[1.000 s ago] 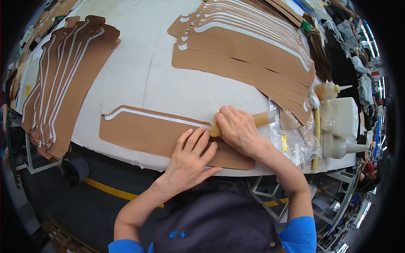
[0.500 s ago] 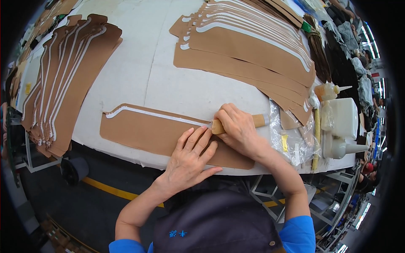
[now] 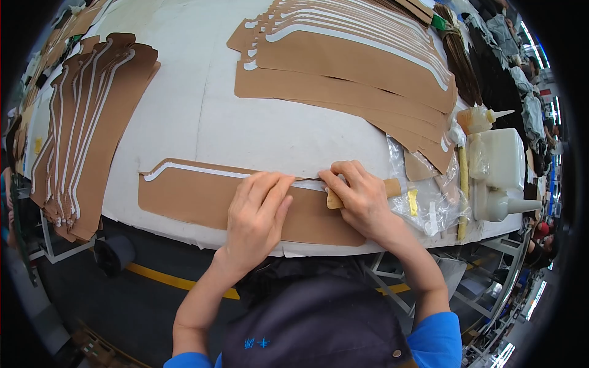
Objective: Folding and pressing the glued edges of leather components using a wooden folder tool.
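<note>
A long brown panel, seemingly leather-like sheet, lies along the table's near edge. A white strip follows its far edge, bent at the left end. My left hand is closed, thumb and fingertips pinching that far edge near the middle. Close by on the right, my right hand wraps round a wooden-handled tool with a greyish end pointing right. The right thumb and index fingertip also meet at the panel's edge, which looks slightly lifted between the hands.
Overlapping brown panels with white strips lie at the far right, and another fanned pile at the left. Clear plastic, a yellowish rod, a bottle of amber liquid and a white nozzle bottle are right of my hands.
My left hand has gone from lying flat and spread on the panel to pinching its far edge. My right hand has shifted slightly right, keeping the tool, its fingertips now at the edge.
</note>
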Tool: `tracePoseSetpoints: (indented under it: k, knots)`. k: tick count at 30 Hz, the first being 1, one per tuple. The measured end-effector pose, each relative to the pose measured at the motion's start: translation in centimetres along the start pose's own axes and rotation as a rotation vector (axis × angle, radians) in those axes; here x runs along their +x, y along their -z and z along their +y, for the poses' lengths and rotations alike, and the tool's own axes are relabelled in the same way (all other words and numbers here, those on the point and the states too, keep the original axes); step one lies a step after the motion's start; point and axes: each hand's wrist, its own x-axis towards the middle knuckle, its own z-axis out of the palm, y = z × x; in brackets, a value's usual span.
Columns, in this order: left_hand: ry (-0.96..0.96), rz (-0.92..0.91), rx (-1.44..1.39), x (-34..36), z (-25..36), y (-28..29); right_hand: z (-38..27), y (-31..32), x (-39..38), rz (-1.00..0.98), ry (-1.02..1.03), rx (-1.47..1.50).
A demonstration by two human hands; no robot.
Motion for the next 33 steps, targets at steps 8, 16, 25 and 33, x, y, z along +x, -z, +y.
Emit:
tracePoseSetpoints:
  k: [8,16,25,33]
  knots:
    - [-0.116,-0.096,0.296,1.7,0.2,-1.6,0.6,-0.6,-0.8,0.047,0.182,-0.123]
    - [-0.205,-0.032,0.388,0.4,0.3,-2.2,0.6,-0.1,-1.1,0.035,0.278,-0.182]
    - [-0.193,-0.033,0.358,0.5,1.4,-3.9,0.5,-0.5,-1.4,0.062,0.280,-0.141]
    - [-0.117,-0.028,0.477,-0.1,0.7,-1.7,0.6,-0.8,-1.8,0.062,0.275,-0.145]
